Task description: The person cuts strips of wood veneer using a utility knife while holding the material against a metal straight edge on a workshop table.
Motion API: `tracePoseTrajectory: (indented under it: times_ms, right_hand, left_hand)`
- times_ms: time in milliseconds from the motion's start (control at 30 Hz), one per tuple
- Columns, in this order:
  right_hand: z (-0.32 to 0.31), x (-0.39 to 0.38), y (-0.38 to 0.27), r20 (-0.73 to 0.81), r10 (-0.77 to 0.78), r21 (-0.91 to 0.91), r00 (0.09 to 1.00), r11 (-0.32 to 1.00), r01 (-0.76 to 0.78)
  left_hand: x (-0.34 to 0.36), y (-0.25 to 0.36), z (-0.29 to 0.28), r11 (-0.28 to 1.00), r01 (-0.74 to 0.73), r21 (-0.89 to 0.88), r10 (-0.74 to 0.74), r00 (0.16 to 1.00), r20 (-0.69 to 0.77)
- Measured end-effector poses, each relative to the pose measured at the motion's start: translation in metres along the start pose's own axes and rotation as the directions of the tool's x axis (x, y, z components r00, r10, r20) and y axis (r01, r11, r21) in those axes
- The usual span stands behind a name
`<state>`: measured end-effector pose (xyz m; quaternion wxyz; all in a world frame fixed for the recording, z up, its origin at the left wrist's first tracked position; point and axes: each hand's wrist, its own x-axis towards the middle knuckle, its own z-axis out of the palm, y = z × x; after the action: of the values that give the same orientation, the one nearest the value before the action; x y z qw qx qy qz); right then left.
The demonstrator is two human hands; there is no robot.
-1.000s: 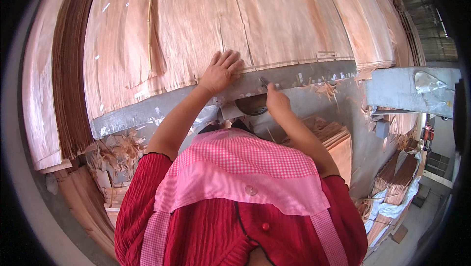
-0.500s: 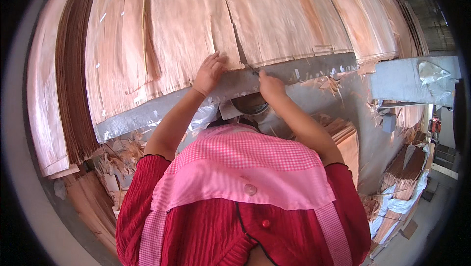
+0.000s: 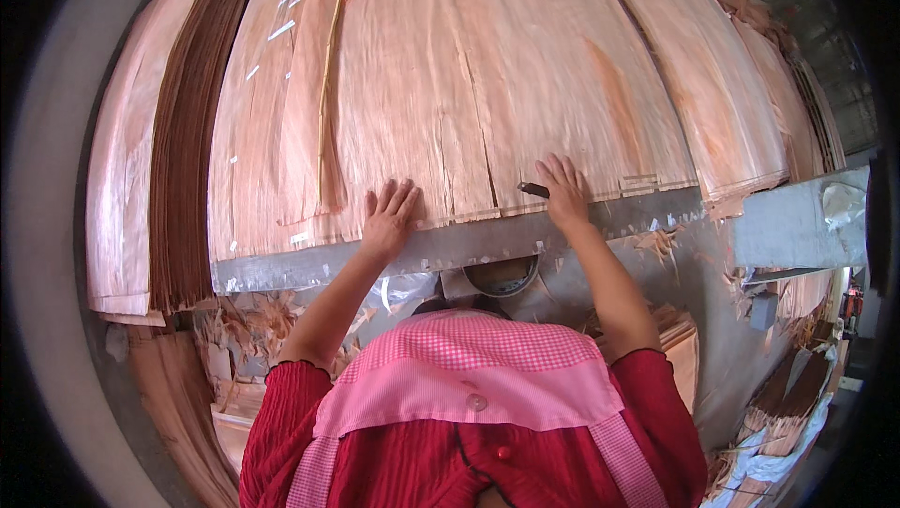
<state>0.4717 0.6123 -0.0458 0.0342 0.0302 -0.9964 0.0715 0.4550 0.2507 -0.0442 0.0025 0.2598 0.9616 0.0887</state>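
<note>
A wide sheet of pale pinkish wood veneer [image 3: 394, 86] covers the table in front of me, its near edge lying along a grey strip. My left hand [image 3: 389, 217] rests flat on the sheet close to that edge, fingers spread and holding nothing. Farther right, my right hand [image 3: 564, 191] also lies on the veneer with its fingers stretched out. A small dark-handled knife [image 3: 533, 190] is held by the thumb side of this hand, pointing left; its blade cannot be made out. Between the hands, a narrow dark split [image 3: 486, 156] runs away from the near edge.
A thin yellowish stick or strip [image 3: 328, 86] lies lengthwise on the sheet. Thick veneer stacks flank it, a dark-edged one [image 3: 192, 171] left and another [image 3: 694, 67] right. Below the grey table edge [image 3: 300, 266] are a round container [image 3: 506, 276] and scraps [image 3: 253, 325]. A grey-blue panel [image 3: 787, 236] juts in at right.
The right hand has come off the split and moved right, laying its fingers flat with the knife kept in it. My left hand lies flatter. The split looks narrower, and the whole view has shifted.
</note>
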Motion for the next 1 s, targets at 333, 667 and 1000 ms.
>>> tracePoseTrajectory:
  times_ms: [333, 667, 1000]
  right_hand:
    - [0.002, -0.012, 0.005, -0.039, -0.095, -0.019, 0.995, 0.995, 0.094]
    - [-0.031, -0.050, -0.031, -0.279, -0.127, 0.490, 0.952, 0.834, 0.255]
    - [0.019, -0.143, -0.183, 0.856, -0.257, 0.469, 0.449, 0.016, -0.883]
  left_hand:
    - [-0.061, 0.003, -0.015, 0.956, -0.127, -0.266, 0.039, 0.949, -0.314]
    - [-0.174, 0.021, 0.073, 0.677, 0.681, -0.279, -0.705, 0.709, 0.020]
    - [-0.173, 0.097, 0.026, 0.441, 0.425, -0.791, -0.384, 0.886, 0.262]
